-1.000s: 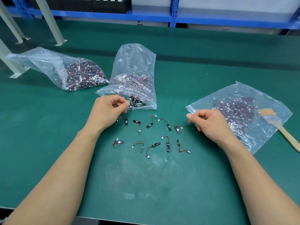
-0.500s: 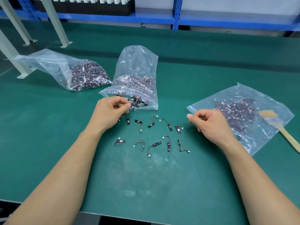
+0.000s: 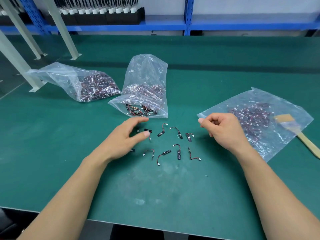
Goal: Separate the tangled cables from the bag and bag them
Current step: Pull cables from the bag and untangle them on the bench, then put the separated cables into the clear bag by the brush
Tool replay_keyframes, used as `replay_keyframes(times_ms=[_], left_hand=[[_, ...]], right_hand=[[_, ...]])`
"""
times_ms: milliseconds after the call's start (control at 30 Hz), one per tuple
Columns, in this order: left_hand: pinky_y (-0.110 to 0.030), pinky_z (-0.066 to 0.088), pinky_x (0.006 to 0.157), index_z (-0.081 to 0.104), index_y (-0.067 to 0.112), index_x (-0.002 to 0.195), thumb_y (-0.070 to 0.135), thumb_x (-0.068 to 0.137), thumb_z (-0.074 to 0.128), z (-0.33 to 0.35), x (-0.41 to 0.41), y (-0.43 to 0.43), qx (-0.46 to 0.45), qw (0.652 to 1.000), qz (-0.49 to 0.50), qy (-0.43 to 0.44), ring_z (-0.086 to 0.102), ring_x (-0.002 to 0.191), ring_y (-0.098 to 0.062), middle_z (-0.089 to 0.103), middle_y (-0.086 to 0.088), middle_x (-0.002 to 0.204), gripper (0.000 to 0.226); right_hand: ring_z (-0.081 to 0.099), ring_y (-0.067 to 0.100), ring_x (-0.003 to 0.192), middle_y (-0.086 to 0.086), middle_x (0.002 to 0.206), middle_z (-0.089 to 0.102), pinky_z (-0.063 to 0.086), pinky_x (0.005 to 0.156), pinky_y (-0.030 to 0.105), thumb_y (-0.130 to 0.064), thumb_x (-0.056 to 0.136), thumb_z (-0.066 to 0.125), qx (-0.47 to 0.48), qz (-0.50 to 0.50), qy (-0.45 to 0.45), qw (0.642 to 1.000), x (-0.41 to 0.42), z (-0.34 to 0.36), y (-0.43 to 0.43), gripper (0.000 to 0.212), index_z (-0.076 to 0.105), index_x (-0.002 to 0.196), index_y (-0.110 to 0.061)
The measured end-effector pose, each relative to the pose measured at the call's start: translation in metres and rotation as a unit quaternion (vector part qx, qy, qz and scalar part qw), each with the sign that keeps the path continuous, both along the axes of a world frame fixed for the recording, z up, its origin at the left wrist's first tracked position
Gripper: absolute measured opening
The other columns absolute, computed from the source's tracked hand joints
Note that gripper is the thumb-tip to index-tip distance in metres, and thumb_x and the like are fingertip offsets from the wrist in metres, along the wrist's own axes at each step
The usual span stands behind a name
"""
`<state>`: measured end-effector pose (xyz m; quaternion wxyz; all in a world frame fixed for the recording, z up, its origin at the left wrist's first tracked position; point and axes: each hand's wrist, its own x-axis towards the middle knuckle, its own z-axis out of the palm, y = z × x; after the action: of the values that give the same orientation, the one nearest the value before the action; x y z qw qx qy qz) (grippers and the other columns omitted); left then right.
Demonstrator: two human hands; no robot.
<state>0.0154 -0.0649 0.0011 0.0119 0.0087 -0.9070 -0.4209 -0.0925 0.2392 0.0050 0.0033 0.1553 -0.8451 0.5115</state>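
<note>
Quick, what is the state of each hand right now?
Left hand: open, holding nothing, above the loose cables.
Right hand: closed, curled, nothing visible in it.

A counter [image 3: 225, 58] covered by a dark green mat is shown, with a pale scuffed patch [image 3: 166, 170] near its front edge. Slanted off-white metal struts [image 3: 58, 26] are set on the counter at far left on flat foot plates. Behind it, a blue steel shelving rack [image 3: 188, 16] is seen before a pale wall [image 3: 242, 6]. A row of black boxes [image 3: 107, 16] topped by white-capped parts is carried on its shelf. The scene is evenly lit.
</note>
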Motion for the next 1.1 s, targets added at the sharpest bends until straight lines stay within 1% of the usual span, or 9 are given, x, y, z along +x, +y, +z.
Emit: replay_keyframes(times_ms=[67,167,333,433,533,667,833,933,1100], left_hand=[[-0.022,0.027,0.114,0.039,0.044,0.146,0.060,0.086,0.063,-0.003,0.001,0.013,-0.042,0.998,-0.044,-0.026,0.033,0.137,0.008,0.039,0.022,0.150,0.066],[-0.027,0.015,0.121,0.027,0.042,0.153,0.076,0.077,0.060,-0.006,-0.002,0.031,-0.103,0.991,-0.075,-0.037,0.009,0.149,0.005,0.020,0.021,0.162,0.089],[-0.028,0.007,0.124,0.015,0.038,0.158,0.087,0.071,0.052,-0.009,-0.013,0.067,-0.167,0.979,-0.120,-0.021,-0.003,0.151,0.003,0.001,0.020,0.166,0.106],[-0.028,0.008,0.124,0.014,0.035,0.159,0.084,0.074,0.056,-0.011,-0.022,0.092,-0.179,0.974,-0.138,-0.003,-0.001,0.151,0.001,0.003,0.017,0.166,0.107],[-0.029,0.017,0.123,0.016,0.037,0.157,0.081,0.071,0.061,-0.010,-0.029,0.106,-0.128,0.978,-0.164,0.005,0.005,0.150,0.004,0.010,0.020,0.165,0.107],[-0.029,0.023,0.122,0.026,0.041,0.152,0.080,0.063,0.068,-0.008,-0.030,0.092,-0.072,0.986,-0.151,0.027,0.018,0.145,0.007,0.024,0.023,0.159,0.106],[-0.037,0.025,0.119,0.032,0.036,0.152,0.089,0.050,0.065,-0.008,-0.030,0.066,-0.183,0.970,-0.145,0.062,0.026,0.140,-0.004,0.032,0.021,0.151,0.120],[-0.035,0.026,0.113,0.028,0.037,0.153,0.095,0.047,0.059,-0.009,-0.033,0.072,-0.241,0.953,-0.170,0.067,0.028,0.135,-0.008,0.030,0.018,0.149,0.125],[-0.029,0.032,0.102,0.034,0.040,0.148,0.095,0.060,0.051,-0.011,-0.043,0.090,-0.288,0.933,-0.196,0.095,0.035,0.119,-0.010,0.036,0.015,0.133,0.106]], right_hand=[[0.036,0.005,0.041,-0.007,0.045,0.050,0.031,0.045,0.013,-0.029,0.091,0.072,-0.002,-0.001,-0.001,1.000,0.000,0.000,0.000,0.031,0.068,0.065,-0.013],[0.037,0.005,0.040,-0.008,0.044,0.051,0.032,0.045,0.013,-0.028,0.091,0.072,0.000,-0.002,-0.002,1.000,-0.001,0.000,0.001,0.031,0.068,0.064,-0.015],[0.039,0.005,0.040,-0.009,0.044,0.052,0.032,0.045,0.012,-0.027,0.091,0.072,-0.002,-0.009,0.003,1.000,-0.002,0.001,0.001,0.030,0.068,0.063,-0.016],[0.038,0.005,0.041,-0.005,0.045,0.052,0.032,0.045,0.012,-0.028,0.091,0.072,0.004,-0.018,0.012,1.000,-0.001,0.003,0.003,0.030,0.067,0.063,-0.016],[0.039,0.008,0.045,0.006,0.051,0.054,0.036,0.049,0.020,-0.031,0.090,0.072,0.037,-0.033,0.033,0.998,-0.003,0.004,0.006,0.031,0.065,0.062,-0.019],[0.054,0.010,0.054,-0.011,0.051,0.056,0.049,0.060,0.032,-0.040,0.081,0.076,0.139,-0.081,0.056,0.985,-0.006,0.007,0.015,0.019,0.066,0.070,-0.029],[0.057,0.001,0.070,-0.012,0.062,0.057,0.039,0.058,0.028,-0.061,0.055,0.086,0.230,-0.105,0.061,0.966,-0.009,0.013,0.032,0.045,0.063,0.085,-0.036],[0.056,0.002,0.072,-0.011,0.070,0.058,0.042,0.061,0.030,-0.063,0.046,0.090,0.256,-0.075,0.023,0.964,-0.013,0.013,0.041,0.058,0.064,0.091,-0.037],[0.058,0.007,0.069,-0.009,0.073,0.062,0.046,0.064,0.029,-0.041,0.061,0.094,0.234,-0.027,0.000,0.972,-0.019,0.007,0.047,0.045,0.070,0.098,-0.030]])
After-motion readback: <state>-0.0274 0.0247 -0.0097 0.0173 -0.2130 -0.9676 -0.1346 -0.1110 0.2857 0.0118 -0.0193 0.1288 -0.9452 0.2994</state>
